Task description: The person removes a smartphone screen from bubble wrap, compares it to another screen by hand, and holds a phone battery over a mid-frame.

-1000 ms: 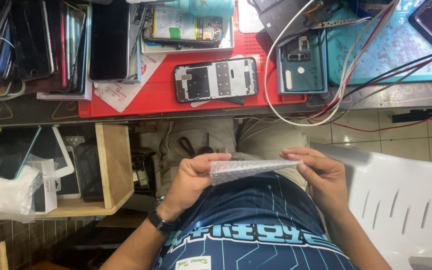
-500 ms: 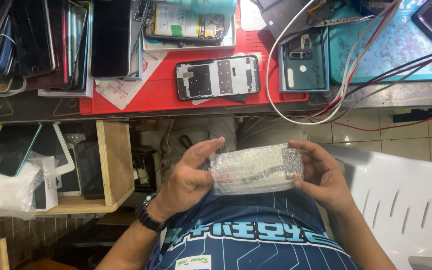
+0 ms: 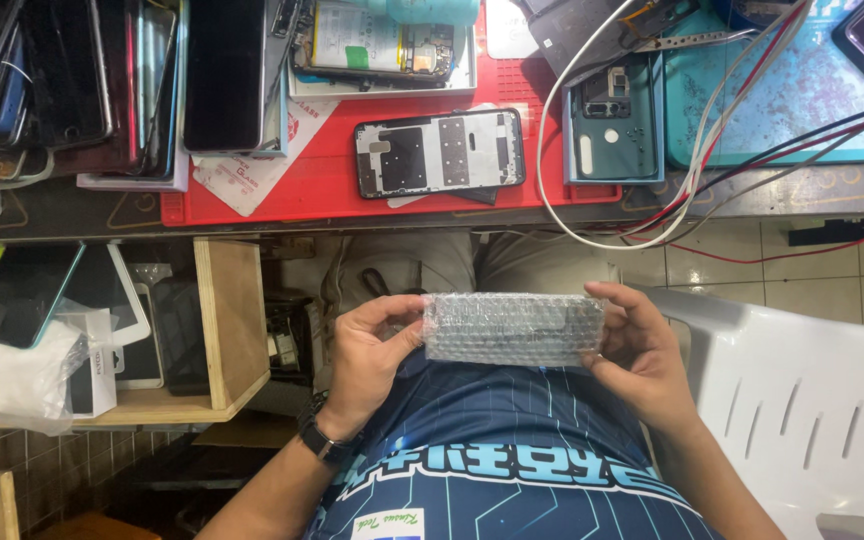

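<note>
I hold a flat, oblong packet wrapped in clear bubble wrap (image 3: pixel 512 328) above my lap, its broad face turned up toward the camera. My left hand (image 3: pixel 370 352) grips its left end, thumb on top. My right hand (image 3: pixel 636 352) grips the right end the same way. A dark watch sits on my left wrist. On the bench beyond lies an opened phone frame (image 3: pixel 440 152) on a red mat (image 3: pixel 322 190).
The bench holds a stack of dark phones (image 3: pixel 102 80), a teal phone back cover (image 3: pixel 612 120), a blue mat (image 3: pixel 782 100) and white, red and black cables (image 3: pixel 672 200). A wooden shelf (image 3: pixel 232 330) with tablets stands at left, a white plastic chair (image 3: pixel 802 400) at right.
The packet was edge-on to the camera a second ago. Both hands have tilted it so its broad face shows, and it now sits flat and level between them.
</note>
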